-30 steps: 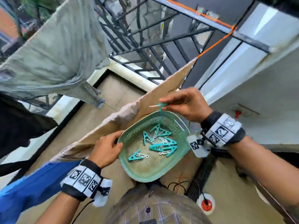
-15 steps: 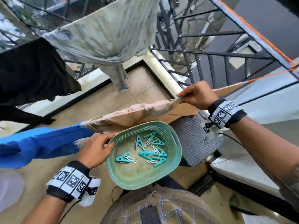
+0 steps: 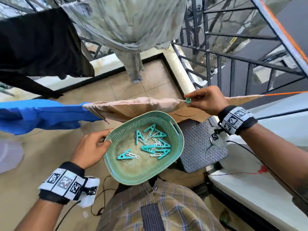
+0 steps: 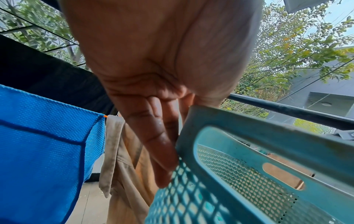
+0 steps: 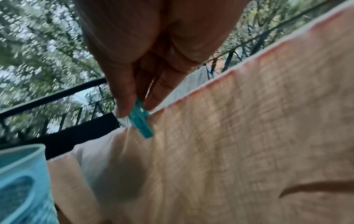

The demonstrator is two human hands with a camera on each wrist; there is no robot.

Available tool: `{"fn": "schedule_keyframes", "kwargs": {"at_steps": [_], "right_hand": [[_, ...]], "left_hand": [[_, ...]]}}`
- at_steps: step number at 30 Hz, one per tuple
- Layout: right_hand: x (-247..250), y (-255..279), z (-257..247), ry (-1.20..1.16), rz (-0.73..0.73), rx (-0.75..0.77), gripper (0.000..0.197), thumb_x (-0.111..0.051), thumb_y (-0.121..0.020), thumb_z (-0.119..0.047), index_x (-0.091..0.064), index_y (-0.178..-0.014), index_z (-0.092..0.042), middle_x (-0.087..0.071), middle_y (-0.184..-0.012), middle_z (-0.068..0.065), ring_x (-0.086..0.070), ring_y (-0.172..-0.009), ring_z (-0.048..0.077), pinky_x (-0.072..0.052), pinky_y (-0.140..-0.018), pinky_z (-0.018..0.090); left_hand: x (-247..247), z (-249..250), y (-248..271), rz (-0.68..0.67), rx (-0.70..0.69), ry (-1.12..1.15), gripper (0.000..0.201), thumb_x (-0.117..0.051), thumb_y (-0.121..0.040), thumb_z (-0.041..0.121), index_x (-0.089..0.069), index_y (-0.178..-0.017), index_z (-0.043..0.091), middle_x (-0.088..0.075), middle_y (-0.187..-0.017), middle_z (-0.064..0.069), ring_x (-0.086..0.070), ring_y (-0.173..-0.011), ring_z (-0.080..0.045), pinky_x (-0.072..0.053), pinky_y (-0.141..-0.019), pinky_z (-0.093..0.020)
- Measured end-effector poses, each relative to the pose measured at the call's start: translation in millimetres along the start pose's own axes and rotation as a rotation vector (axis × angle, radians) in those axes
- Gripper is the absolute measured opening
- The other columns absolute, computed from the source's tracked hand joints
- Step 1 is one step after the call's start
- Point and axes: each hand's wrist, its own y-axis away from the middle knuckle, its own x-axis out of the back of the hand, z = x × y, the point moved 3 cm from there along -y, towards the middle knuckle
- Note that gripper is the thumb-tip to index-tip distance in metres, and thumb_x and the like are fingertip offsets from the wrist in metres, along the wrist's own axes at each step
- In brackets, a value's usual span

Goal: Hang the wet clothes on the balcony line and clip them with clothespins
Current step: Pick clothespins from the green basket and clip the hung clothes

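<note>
While the black garment [image 3: 38, 47], grey garment [image 3: 126, 24] and blue cloth [image 3: 41, 112] already hang, your beige cloth [image 3: 133, 105] lies over the orange line [image 3: 283, 93]; your left hand [image 3: 90, 147] grips the green basket [image 3: 180, 142] of spare clothespins [image 3: 152, 143], and your right hand [image 3: 207, 100] pinches a teal clothespin [image 3: 188, 100] at the cloth's top edge, probably mid-clipping.

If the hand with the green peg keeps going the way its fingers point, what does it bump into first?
Most likely the beige cloth on the orange line. The right hand pinches the green clothespin right at the cloth's top edge, so hardly any gap is left. The wrist view is blurred, so whether they already touch is unclear.
</note>
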Motion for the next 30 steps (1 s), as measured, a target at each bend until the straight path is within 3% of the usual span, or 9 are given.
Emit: {"fn": "schedule_keyframes", "kwargs": {"at_steps": [3,5,8,12,16,20,22,27,30], "right_hand": [[-2,2,2,-0.154,0.022,-0.008,0.044,-0.088,-0.069,-0.012,-0.074,-0.111,-0.015,-0.075,-0.102,0.004,-0.073,-0.092,0.015,-0.058,-0.089,0.033],[-2,3,1,-0.178,0.032,-0.009,0.044,-0.087,-0.069,-0.013,-0.073,-0.111,-0.015,-0.075,-0.101,0.004,-0.073,-0.093,0.018,-0.059,-0.088,0.036],[-2,4,-3,-0.164,0.022,-0.006,0.047,-0.087,-0.070,-0.013,-0.072,-0.114,-0.014,-0.075,-0.102,0.002,-0.073,-0.092,0.014,-0.059,-0.087,0.032],[-1,5,-3,-0.172,0.009,-0.020,0.050,-0.087,-0.070,-0.012,-0.071,-0.118,-0.010,-0.075,-0.103,0.002,-0.072,-0.091,0.008,-0.057,-0.086,0.024],[3,6,-4,-0.118,0.090,0.011,0.034,-0.086,-0.072,-0.014,-0.076,-0.103,-0.006,-0.076,-0.095,0.006,-0.071,-0.082,0.006,-0.057,-0.082,0.018],[17,6,-13,-0.211,0.159,0.054,0.031,-0.085,-0.073,-0.015,-0.076,-0.100,-0.004,-0.074,-0.091,-0.015,-0.072,-0.079,0.005,-0.059,-0.081,0.026],[17,6,-27,-0.217,0.158,0.109,0.031,-0.085,-0.073,-0.014,-0.075,-0.101,-0.004,-0.076,-0.094,-0.003,-0.073,-0.081,0.007,-0.059,-0.080,0.024],[-15,-8,-61,-0.084,0.101,0.215,0.029,-0.086,-0.073,-0.015,-0.077,-0.099,-0.004,-0.073,-0.091,-0.003,-0.068,-0.078,-0.008,-0.054,-0.078,0.012],[-38,-19,-65,0.057,0.029,0.247,0.026,-0.086,-0.074,-0.018,-0.079,-0.097,-0.009,-0.076,-0.092,0.002,-0.071,-0.078,0.003,-0.056,-0.078,0.019]], "left_hand": [[2,0,2,0.035,0.038,0.024,0.073,-0.065,-0.089,0.011,-0.049,-0.096,0.082,-0.058,-0.091,0.051,-0.066,-0.096,0.004,-0.052,-0.091,-0.031],[3,-2,4,0.058,0.040,0.073,0.057,-0.065,-0.087,0.024,-0.052,-0.099,0.079,-0.066,-0.100,0.039,-0.067,-0.099,-0.001,-0.054,-0.095,-0.041],[7,-3,7,0.052,0.055,0.105,0.042,-0.058,-0.080,0.041,-0.053,-0.103,0.076,-0.069,-0.111,0.027,-0.066,-0.105,-0.007,-0.053,-0.096,-0.048],[15,3,15,0.083,0.064,0.102,0.065,-0.064,-0.092,0.015,-0.052,-0.099,0.078,-0.066,-0.111,0.030,-0.065,-0.106,-0.008,-0.052,-0.098,-0.047],[17,-5,22,0.090,0.083,0.109,0.068,-0.063,-0.091,0.011,-0.053,-0.098,0.078,-0.061,-0.103,0.046,-0.065,-0.103,-0.003,-0.052,-0.098,-0.043],[22,-12,31,0.105,0.082,0.106,0.060,-0.064,-0.091,0.013,-0.058,-0.101,0.072,-0.067,-0.101,0.037,-0.066,-0.100,-0.001,-0.052,-0.096,-0.040],[25,-15,37,0.109,0.090,0.082,0.055,-0.064,-0.091,0.012,-0.059,-0.098,0.067,-0.063,-0.092,0.045,-0.063,-0.097,0.005,-0.052,-0.092,-0.035],[32,-19,41,0.117,0.083,0.093,0.063,-0.064,-0.092,0.011,-0.057,-0.095,0.073,-0.066,-0.103,0.028,-0.062,-0.098,0.004,-0.050,-0.089,-0.032],[35,-22,43,0.130,0.095,0.078,0.056,-0.064,-0.092,0.014,-0.058,-0.100,0.070,-0.070,-0.106,0.020,-0.064,-0.100,0.000,-0.051,-0.090,-0.034]]}}
